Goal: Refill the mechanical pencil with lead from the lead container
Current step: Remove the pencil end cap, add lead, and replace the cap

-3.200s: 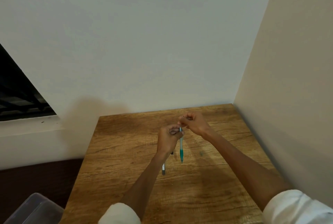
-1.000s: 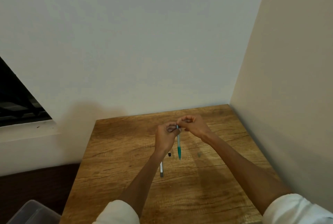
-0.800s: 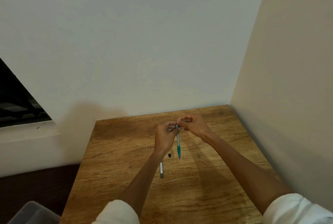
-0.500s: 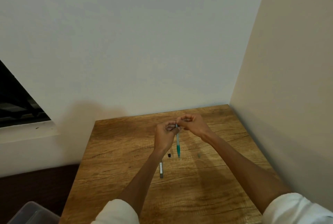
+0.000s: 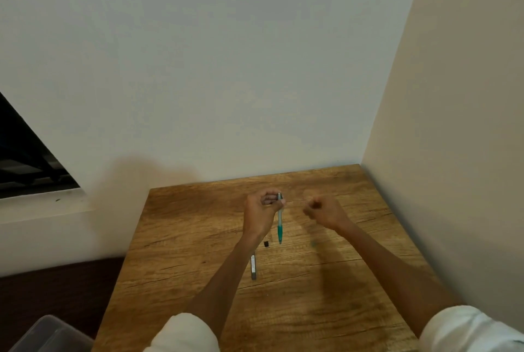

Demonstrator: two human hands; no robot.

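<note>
My left hand (image 5: pixel 262 210) grips the top end of the mechanical pencil (image 5: pixel 280 222). The pencil has a clear barrel and a green grip, and it hangs tip down just above the wooden table (image 5: pixel 354 295). My right hand (image 5: pixel 323 211) is a hand's width to the right of the pencil. It is blurred, its fingers are curled, and nothing shows between them. The slim grey lead container (image 5: pixel 253 266) lies flat on the table below my left wrist. A small black cap (image 5: pixel 266 244) lies beside the pencil tip.
A small green speck (image 5: pixel 313 244) lies on the table right of the pencil tip. Walls close the table's far and right sides. A dark window (image 5: pixel 22 159) is at the left. The corner of a translucent plastic bin (image 5: pixel 45 334) stands by the table's near left edge.
My right hand was pinched at the pencil's top end; it has let go and moved right. My left hand and the pencil have stayed almost still.
</note>
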